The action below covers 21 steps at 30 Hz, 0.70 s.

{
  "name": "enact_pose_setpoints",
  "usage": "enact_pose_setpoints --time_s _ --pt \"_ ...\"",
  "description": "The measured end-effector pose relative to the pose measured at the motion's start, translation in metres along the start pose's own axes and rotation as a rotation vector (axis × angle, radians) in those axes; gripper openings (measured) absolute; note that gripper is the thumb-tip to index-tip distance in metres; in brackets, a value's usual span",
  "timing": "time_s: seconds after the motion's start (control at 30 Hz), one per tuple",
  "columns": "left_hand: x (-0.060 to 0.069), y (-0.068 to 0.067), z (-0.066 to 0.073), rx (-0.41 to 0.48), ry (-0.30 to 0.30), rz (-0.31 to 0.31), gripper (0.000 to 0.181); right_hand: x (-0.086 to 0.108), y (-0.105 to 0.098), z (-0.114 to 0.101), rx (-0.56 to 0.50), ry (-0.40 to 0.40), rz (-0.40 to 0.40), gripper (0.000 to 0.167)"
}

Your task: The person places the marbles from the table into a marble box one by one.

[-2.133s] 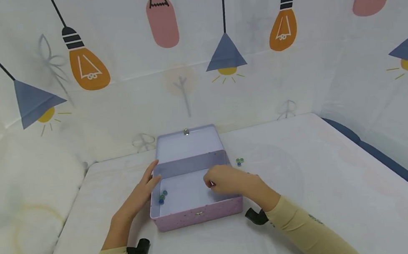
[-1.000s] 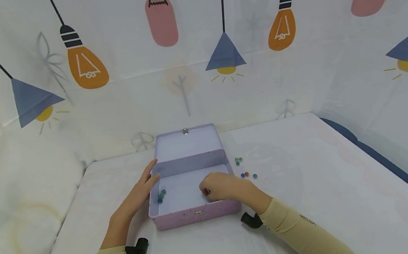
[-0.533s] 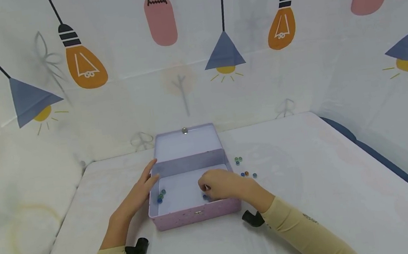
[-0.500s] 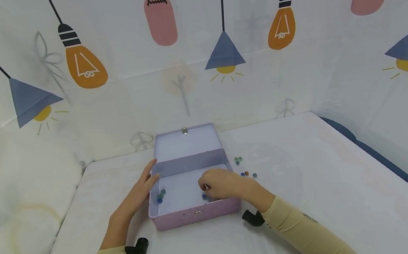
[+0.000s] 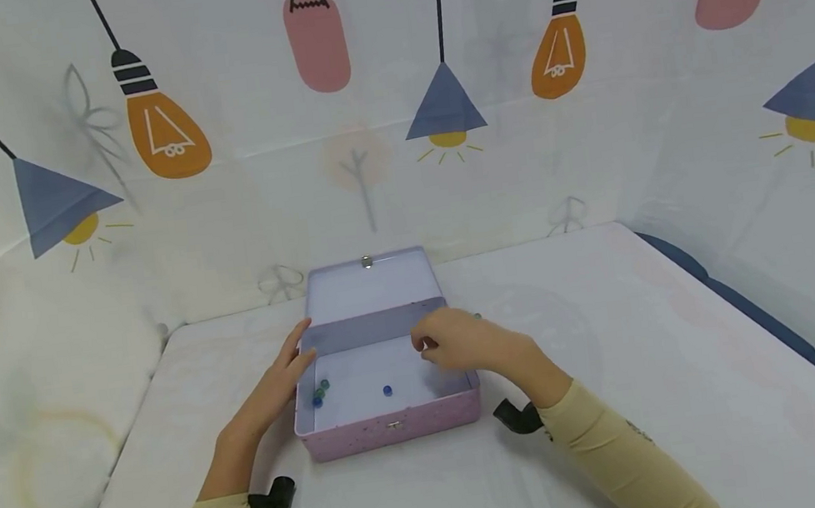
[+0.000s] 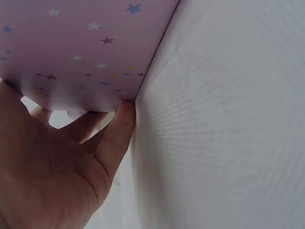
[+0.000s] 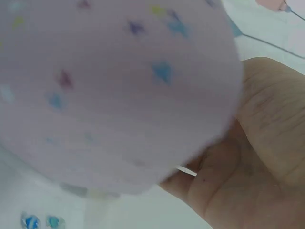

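A lilac tin box (image 5: 426, 419) with its lid (image 5: 373, 285) raised stands on the table. My left hand (image 5: 282, 381) rests against its left side with fairly straight fingers; in the left wrist view the fingertips touch the star-printed wall (image 6: 95, 52). Inside the box, several small marbles (image 5: 320, 393) sit by the left wall. One blue marble (image 5: 388, 390) lies alone further right on the box floor. Over the right part of the box hovers my right hand (image 5: 463, 340), fingers loosely bent, with a gap between thumb and forefinger and no marble visible there.
A green marble (image 5: 477, 315) shows on the table behind the right hand. In the right wrist view a blue marble (image 7: 31, 221) and a teal marble (image 7: 55, 221) lie near the box. The white table (image 5: 613, 331) meets a lamp-printed curtain (image 5: 385, 189) behind.
The right hand has risen and moved right, away from the box floor. A blue marble beside its fingertips has rolled left and lies free. Marbles outside are now mostly hidden. The left hand stays put.
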<state>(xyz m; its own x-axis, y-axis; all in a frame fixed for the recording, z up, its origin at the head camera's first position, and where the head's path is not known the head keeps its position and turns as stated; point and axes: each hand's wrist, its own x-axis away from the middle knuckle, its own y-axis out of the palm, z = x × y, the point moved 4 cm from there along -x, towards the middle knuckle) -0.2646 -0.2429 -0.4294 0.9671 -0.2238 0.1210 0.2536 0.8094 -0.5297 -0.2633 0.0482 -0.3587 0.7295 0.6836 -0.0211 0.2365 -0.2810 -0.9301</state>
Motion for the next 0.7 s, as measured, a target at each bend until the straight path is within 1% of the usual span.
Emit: enact_pose_setpoints --time_s 0.1,0.33,0.47,0.53,0.6,0.7 --pt "-0.001 0.0 0.0 -0.002 0.003 0.0 0.064 0.002 -0.007 0.007 -0.002 0.011 0.03 0.009" --pt "-0.002 0.0 -0.001 -0.01 -0.002 0.001 0.062 0.01 -0.026 0.021 -0.056 0.022 0.102 0.012" --pt "-0.002 0.0 -0.002 -0.005 -0.003 0.001 0.062 0.014 -0.034 0.03 -0.054 0.053 0.128 0.011" --pt "-0.002 0.0 -0.002 0.0 -0.004 0.001 0.061 0.016 -0.036 0.036 -0.043 0.075 0.127 0.011" --pt "-0.002 0.0 -0.002 0.001 -0.004 0.001 0.061 0.019 -0.037 0.041 -0.025 0.11 0.106 0.01" --pt "-0.002 0.0 -0.001 0.007 0.0 0.003 0.062 0.023 -0.037 0.048 0.017 0.172 0.021 0.009"
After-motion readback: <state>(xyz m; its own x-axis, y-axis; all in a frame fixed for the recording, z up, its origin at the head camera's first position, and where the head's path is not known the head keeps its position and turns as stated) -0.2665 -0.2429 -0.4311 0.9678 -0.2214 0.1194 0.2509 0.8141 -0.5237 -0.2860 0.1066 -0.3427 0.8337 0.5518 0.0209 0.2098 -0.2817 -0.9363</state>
